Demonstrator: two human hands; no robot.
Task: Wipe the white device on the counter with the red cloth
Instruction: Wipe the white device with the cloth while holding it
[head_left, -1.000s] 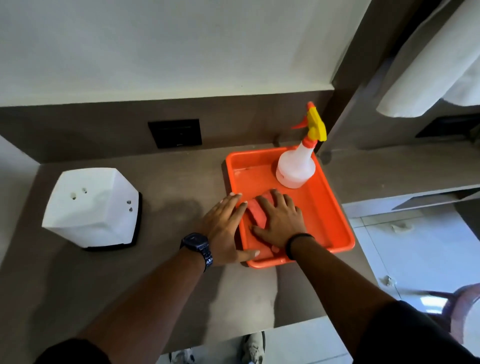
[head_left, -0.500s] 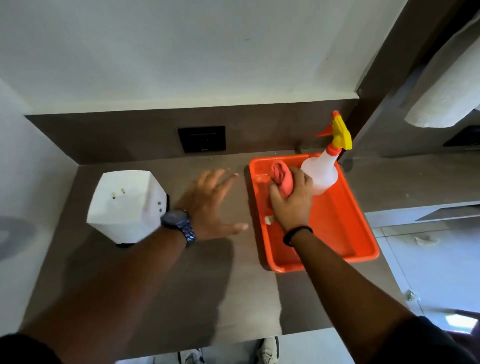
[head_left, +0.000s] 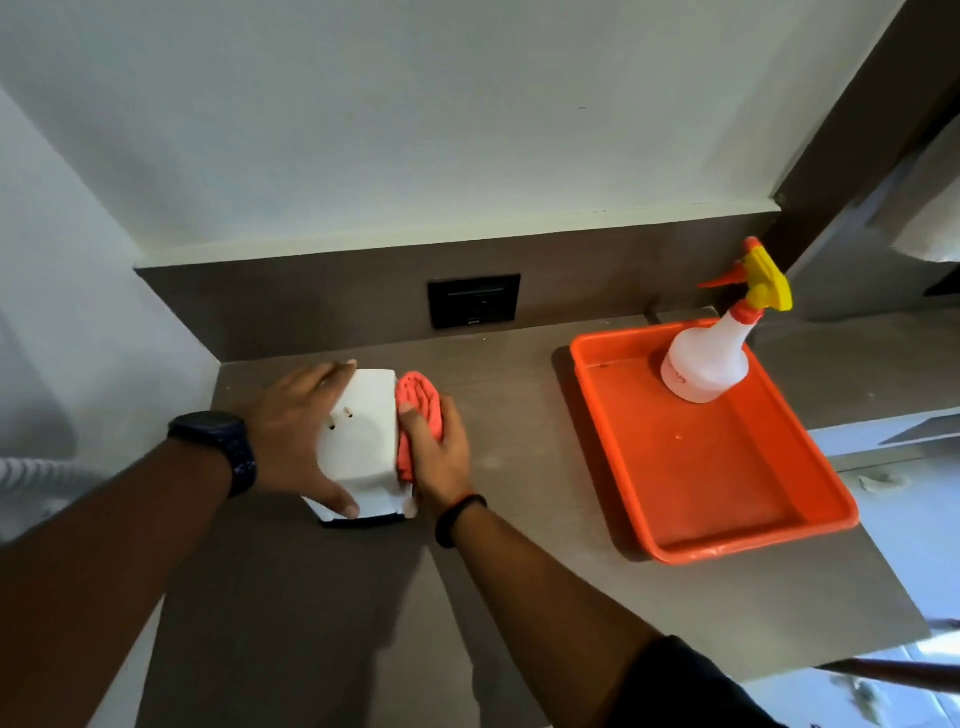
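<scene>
My left hand (head_left: 298, 431) lies spread against the left side of the white device (head_left: 363, 447) at the counter's (head_left: 519, 597) far left corner; my right hand (head_left: 439, 452) presses the bunched red cloth (head_left: 418, 410) against its right side. Bare counter separates us from the orange tray (head_left: 717, 540). The device's base is mostly hidden.

No readable text

We can read nothing here: the faint reddish mark low on the spray bottle (head_left: 702, 364) is too blurred, and so is the small pale mark on the black wall panel (head_left: 474, 301).
</scene>
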